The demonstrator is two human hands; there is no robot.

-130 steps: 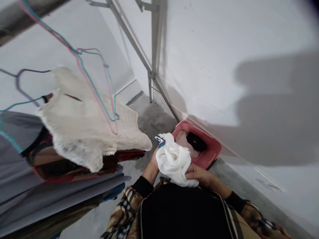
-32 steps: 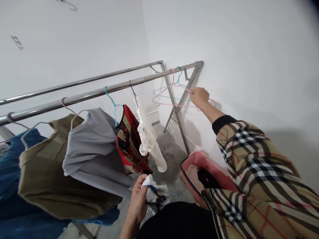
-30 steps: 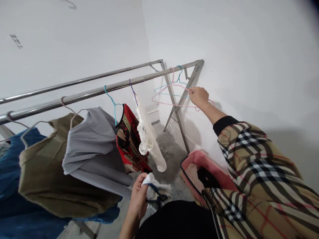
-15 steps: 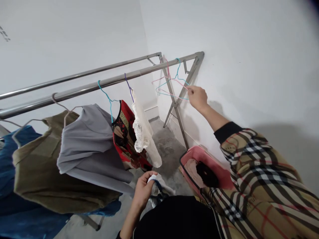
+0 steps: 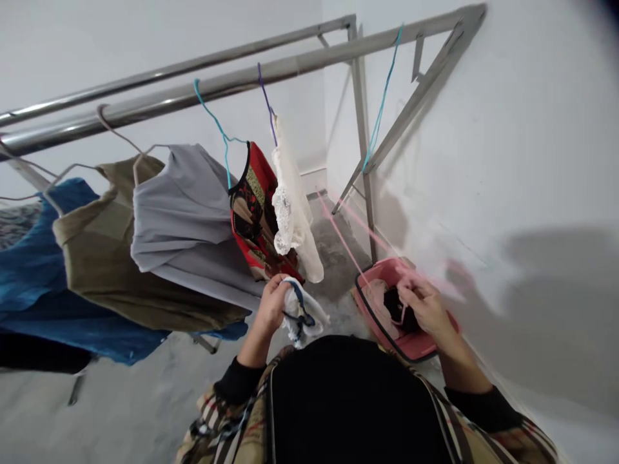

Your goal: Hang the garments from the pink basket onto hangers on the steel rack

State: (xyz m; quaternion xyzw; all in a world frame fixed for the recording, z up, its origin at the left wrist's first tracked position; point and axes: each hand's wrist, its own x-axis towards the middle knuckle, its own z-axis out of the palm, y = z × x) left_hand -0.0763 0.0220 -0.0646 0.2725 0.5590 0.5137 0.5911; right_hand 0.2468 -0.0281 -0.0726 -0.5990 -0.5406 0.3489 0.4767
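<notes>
My left hand (image 5: 271,304) is closed on a bunched white garment with dark blue trim (image 5: 302,310), held in front of my body below the hung clothes. Over on the right, my right hand (image 5: 425,306) grips a pink clothes hanger (image 5: 344,241), which is smeared by motion and reaches left from my fingers. That hand is above a pink basket (image 5: 425,351) on the floor, where a pale pink cloth (image 5: 380,303) and a black cloth (image 5: 410,320) lie. An unloaded turquoise hanger (image 5: 382,109) dangles from the rack's front rail.
The metal drying rack (image 5: 314,61) stands near the wall. Along its front rail hang a white lace garment (image 5: 297,200), a red patterned top (image 5: 258,212), a grey garment (image 5: 188,212), an olive garment (image 5: 106,258) and a blue garment (image 5: 29,270).
My right hand has taken the pink hanger off the rail and brought it down over the basket. The turquoise hanger has turned edge-on. My left hand still holds the white garment; the view has shifted downward.
</notes>
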